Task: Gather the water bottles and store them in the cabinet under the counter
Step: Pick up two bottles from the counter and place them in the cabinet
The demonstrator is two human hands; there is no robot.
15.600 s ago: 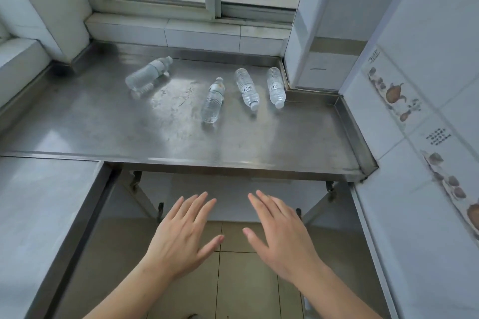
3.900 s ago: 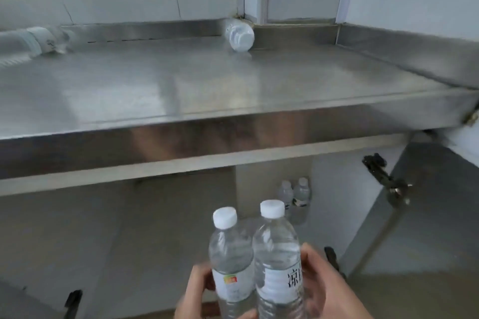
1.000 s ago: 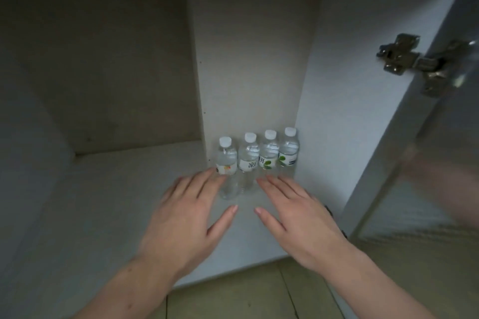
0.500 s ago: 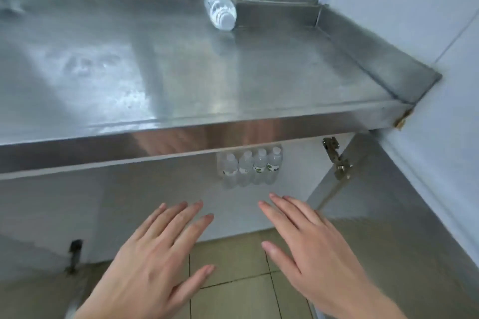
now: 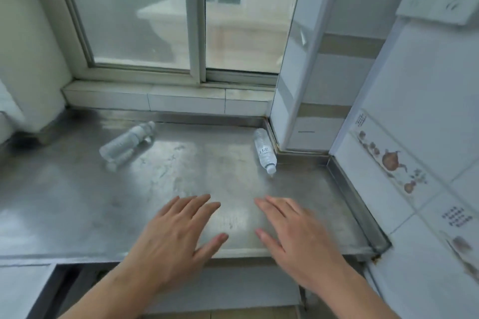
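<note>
Water bottles: two lie on the steel counter (image 5: 77, 215) — left bottle (image 5: 125, 141), right bottle (image 5: 264, 153), label unreadable.
Hands: left hand (image 5: 171, 238) and right hand (image 5: 298, 239) — fingers spread, holding nothing.

Two bottles lie on the surface (image 5: 181, 189) — the left bottle (image 5: 127, 141) toward the back, the right bottle (image 5: 264, 153) beside the back-right corner — well apart.

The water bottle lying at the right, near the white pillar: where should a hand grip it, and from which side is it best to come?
Grip the right water bottle round its labelled middle, coming from above and from its left. It lies on its side with its cap toward the person, and the pillar crowds its right, so only the left side is free. The right hand, open, is nearer.
</note>
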